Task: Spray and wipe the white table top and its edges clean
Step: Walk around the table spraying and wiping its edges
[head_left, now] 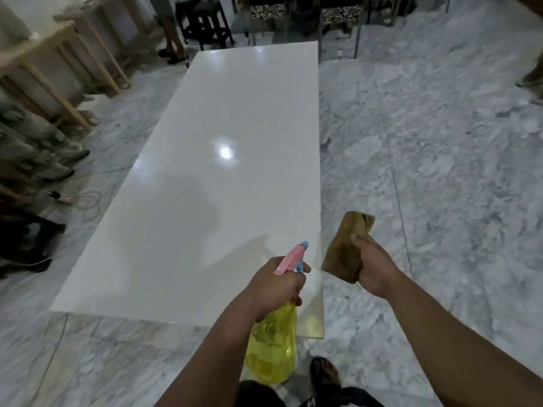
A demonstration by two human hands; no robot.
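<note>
Spray bottle point(274, 333) gripped by left hand point(274, 284) over near right corner of table point(205, 171); nozzle aimed across top. Folded cloth point(345, 245) clenched in right hand point(374, 265), just beyond table's right edge. Even misting advised before wiping.

The desk point(205, 142) stretched away ahead. Over its near right corner the left hand point(276, 284) held the spray bottle point(273, 345); just right of it, beyond the desk's edge, the right hand point(374, 267) gripped the cloth point(342, 245).
</note>
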